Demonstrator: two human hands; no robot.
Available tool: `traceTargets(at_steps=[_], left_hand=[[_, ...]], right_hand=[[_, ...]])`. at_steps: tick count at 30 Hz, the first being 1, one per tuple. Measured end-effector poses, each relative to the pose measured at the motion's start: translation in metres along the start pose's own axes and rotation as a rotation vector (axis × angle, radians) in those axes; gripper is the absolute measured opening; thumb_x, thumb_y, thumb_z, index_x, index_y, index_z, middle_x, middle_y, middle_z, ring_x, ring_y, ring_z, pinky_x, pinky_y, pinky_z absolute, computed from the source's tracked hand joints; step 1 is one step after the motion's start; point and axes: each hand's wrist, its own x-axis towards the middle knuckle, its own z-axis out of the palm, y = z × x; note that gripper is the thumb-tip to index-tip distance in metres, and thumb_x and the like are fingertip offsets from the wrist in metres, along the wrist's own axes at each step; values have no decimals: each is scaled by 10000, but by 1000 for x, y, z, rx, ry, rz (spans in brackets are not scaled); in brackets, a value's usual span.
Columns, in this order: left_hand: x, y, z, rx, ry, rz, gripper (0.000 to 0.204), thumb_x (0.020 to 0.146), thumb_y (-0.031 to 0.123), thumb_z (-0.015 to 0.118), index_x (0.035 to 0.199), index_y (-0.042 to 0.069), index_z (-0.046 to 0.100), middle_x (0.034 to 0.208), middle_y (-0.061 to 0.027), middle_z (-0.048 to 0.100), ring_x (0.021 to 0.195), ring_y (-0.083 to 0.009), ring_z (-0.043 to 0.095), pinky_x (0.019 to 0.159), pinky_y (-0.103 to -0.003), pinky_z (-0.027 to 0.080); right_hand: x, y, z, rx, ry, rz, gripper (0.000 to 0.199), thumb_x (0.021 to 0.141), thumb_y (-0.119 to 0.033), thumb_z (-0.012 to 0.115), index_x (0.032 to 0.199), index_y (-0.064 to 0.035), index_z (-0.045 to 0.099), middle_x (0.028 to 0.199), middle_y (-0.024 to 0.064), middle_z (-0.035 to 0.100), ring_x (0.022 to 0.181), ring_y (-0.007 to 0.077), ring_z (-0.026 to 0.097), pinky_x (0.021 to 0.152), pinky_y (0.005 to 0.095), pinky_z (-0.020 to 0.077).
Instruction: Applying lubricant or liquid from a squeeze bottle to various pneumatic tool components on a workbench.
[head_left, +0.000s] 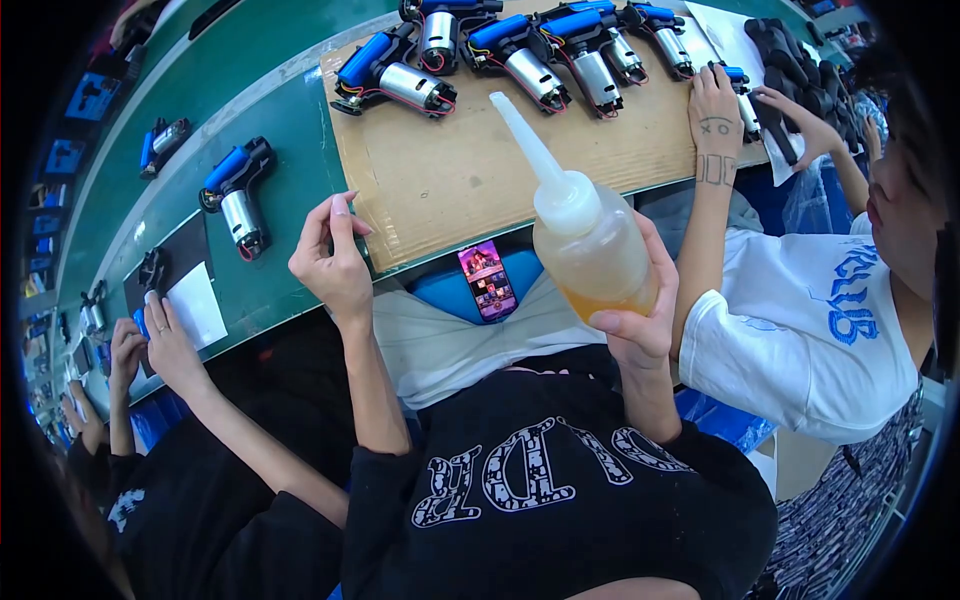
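My right hand (645, 315) is wrapped round a translucent squeeze bottle (592, 245) with a long tapered nozzle. Some amber liquid sits low in the bottle, and its nozzle points up and left over the cardboard. At the table's near edge, left of the cardboard, I hold up my left hand (335, 262) with its fingers curled and the tips drawn together. Whether anything small is between them is hidden. Several blue-and-silver motor assemblies (520, 65) with red wires lie along the far side of the cardboard (450, 170). Another motor assembly (236, 195) lies on the green table to the left.
A phone (487, 282) with a lit screen rests on my lap. To my right, a person's hands (715, 110) are at a motor assembly beside black parts (790, 60). A person's hand (178, 345) on my left works near a white sheet (197, 308).
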Motion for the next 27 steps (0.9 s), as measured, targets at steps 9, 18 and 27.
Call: traceTargets(at_steps=[9,18,27], left_hand=[[-2,1,1,28,10,11,182,988,90,617,981,-46,737,659,-22,630,629,-70,575,631,-217,435],[-3,-3,0,59,6,36,171,982,78,617,973,-38,742,651,-29,636,616,-66,578,598,-215,424],[-3,-1,1,84,-12,39,171,981,79,621,967,-43,740,653,-35,648,603,-71,591,589,-219,431]], right_hand=[[3,-2,3,-23,-16,-6,908,615,-99,874,1409,53,460,1318,147,598,1219,211,586,1060,344,444],[3,-3,2,-32,-21,2,899,611,-91,873,1400,51,468,1310,143,601,1215,207,584,1057,343,446],[3,-3,3,-26,-26,-14,901,610,-85,876,1404,47,469,1310,140,597,1211,205,583,1057,342,444]])
